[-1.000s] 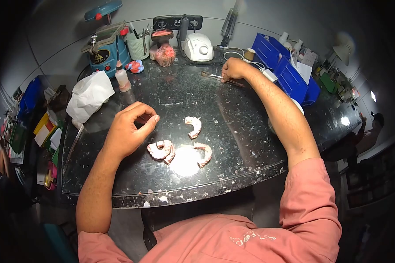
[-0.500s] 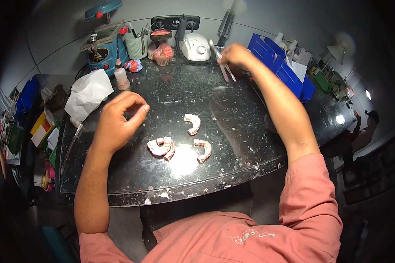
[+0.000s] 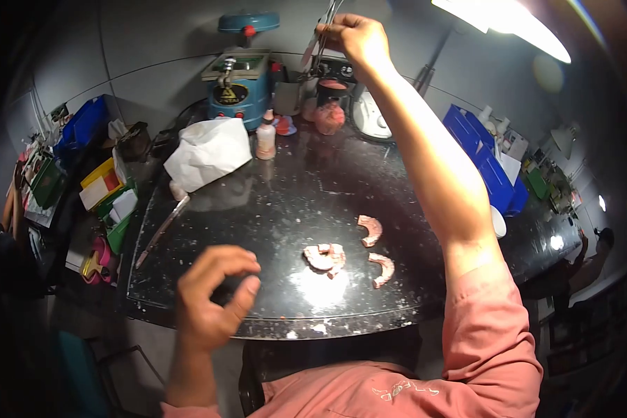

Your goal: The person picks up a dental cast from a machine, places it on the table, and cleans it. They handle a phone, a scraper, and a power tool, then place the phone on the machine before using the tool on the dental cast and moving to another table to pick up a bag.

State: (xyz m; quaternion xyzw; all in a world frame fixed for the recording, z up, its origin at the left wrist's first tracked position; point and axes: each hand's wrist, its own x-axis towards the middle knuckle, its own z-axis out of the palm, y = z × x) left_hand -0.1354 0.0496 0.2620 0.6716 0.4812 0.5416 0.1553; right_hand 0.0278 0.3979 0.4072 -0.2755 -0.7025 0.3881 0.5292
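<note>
"Two hands over this bench (image 3: 258, 216), well apart. Call it from the left!"

"Far left, a yellow bin (image 3: 99, 173) with papers (image 3: 94, 194) in it. Next the left hand (image 3: 219, 296), low by the front edge: nothing in it, fingers curled, thumb well away from them. Beyond, a bottle (image 3: 265, 143), something pinkish inside."

"And the cup (image 3: 287, 99) at the back?"

"Right of the bottle, in shade. I can't make out its contents. Now look up and to the right: thin tools (image 3: 311, 51), high in front of the wall (image 3: 167, 42), long axis steep, lower ends slanting left, toward the cup's side. Whether they touch it, I can't tell."

"Who's got them?"

"The right hand (image 3: 361, 43), fingertips pinched narrow around them, on their right. Much the nearer hand to that cup; the left is way down front."

"Below that?"

"Curved pieces (image 3: 371, 231) on the bench, clear of both hands. Far right, blue bins (image 3: 491, 164), white sheets (image 3: 510, 167) poking up."
</note>
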